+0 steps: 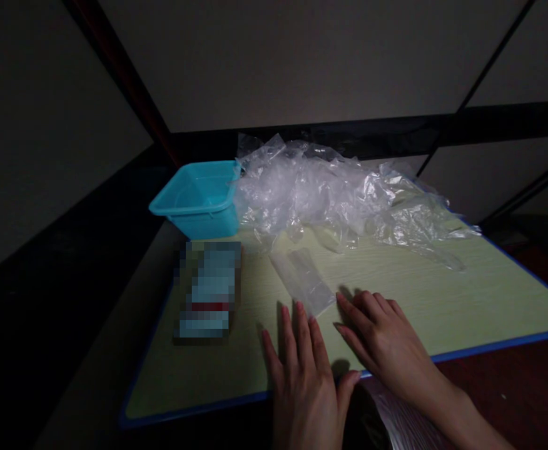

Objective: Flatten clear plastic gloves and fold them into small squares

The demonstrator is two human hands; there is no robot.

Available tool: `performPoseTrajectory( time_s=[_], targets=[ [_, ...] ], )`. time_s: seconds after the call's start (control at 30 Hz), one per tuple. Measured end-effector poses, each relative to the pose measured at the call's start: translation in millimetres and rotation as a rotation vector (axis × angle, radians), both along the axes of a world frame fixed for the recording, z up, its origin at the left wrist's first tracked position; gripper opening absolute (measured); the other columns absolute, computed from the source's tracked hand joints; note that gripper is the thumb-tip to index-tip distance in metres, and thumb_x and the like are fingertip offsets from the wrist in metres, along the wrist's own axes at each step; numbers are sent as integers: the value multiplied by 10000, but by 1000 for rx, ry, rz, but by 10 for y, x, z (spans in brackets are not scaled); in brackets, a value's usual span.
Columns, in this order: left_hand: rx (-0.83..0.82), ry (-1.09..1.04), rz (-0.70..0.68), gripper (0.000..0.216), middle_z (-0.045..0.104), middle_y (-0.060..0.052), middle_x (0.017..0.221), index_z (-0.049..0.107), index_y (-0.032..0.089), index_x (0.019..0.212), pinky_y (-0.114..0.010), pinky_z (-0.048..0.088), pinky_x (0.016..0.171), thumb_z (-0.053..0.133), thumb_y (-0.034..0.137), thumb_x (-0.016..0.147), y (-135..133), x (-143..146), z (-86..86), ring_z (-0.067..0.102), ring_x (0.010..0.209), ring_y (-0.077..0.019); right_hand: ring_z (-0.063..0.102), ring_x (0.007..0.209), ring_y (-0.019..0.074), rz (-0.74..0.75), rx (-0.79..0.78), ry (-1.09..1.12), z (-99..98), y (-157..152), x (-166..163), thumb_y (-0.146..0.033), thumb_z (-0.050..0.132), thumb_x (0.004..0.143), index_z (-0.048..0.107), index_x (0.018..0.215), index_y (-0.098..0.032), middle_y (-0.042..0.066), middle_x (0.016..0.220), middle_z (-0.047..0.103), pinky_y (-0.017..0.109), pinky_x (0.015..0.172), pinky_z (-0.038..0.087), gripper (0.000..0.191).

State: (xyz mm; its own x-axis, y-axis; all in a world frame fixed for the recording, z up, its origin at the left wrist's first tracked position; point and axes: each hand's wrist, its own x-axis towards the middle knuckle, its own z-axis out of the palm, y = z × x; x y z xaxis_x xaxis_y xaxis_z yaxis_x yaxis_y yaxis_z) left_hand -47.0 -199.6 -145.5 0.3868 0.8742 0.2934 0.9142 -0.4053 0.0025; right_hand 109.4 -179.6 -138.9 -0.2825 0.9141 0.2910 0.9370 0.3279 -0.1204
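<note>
A small flat clear plastic bag (303,279) lies on the pale wooden table (443,294). My left hand (302,369) rests palm down with fingers stretched out, its fingertips at the bag's near end. My right hand (380,337) also lies flat and open, fingertips touching the bag's near right corner. Neither hand grips anything.
A big heap of crumpled clear plastic bags (339,194) fills the far side of the table. A turquoise plastic tub (199,200) stands at the far left. A blurred-out rectangular item (208,290) lies left of my hands. The table has a blue edge (499,345); dark surroundings.
</note>
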Motion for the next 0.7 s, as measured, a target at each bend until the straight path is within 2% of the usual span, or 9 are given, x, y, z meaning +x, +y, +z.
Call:
performPoseTrajectory(
  time_s=[0.3, 0.53, 0.7],
  targets=[
    [-10, 22, -48, 662, 298, -184, 1424, 451, 82, 1277, -629, 286, 972, 324, 582, 862, 14, -84, -27, 238, 1305, -381, 488, 876, 245, 10, -42, 126, -2, -29, 24, -337, 375, 916, 461, 1274, -117, 133, 992, 541, 385, 730, 419, 429],
    [-27, 89, -121, 582, 283, -185, 1432, 423, 128, 1302, -604, 328, 950, 533, 432, 818, 69, -288, -21, 243, 1304, -382, 492, 883, 237, 27, -65, 134, 24, -46, 34, -324, 392, 914, 464, 1276, -131, 136, 1022, 547, 386, 745, 429, 417],
    [-6, 101, -181, 576, 274, -174, 1439, 414, 160, 1306, -584, 341, 947, 589, 347, 790, 131, -482, -35, 230, 1313, -370, 491, 846, 228, 86, -58, 131, 48, -52, 26, -339, 388, 917, 466, 1279, -144, 118, 964, 550, 377, 726, 439, 419]
  ],
)
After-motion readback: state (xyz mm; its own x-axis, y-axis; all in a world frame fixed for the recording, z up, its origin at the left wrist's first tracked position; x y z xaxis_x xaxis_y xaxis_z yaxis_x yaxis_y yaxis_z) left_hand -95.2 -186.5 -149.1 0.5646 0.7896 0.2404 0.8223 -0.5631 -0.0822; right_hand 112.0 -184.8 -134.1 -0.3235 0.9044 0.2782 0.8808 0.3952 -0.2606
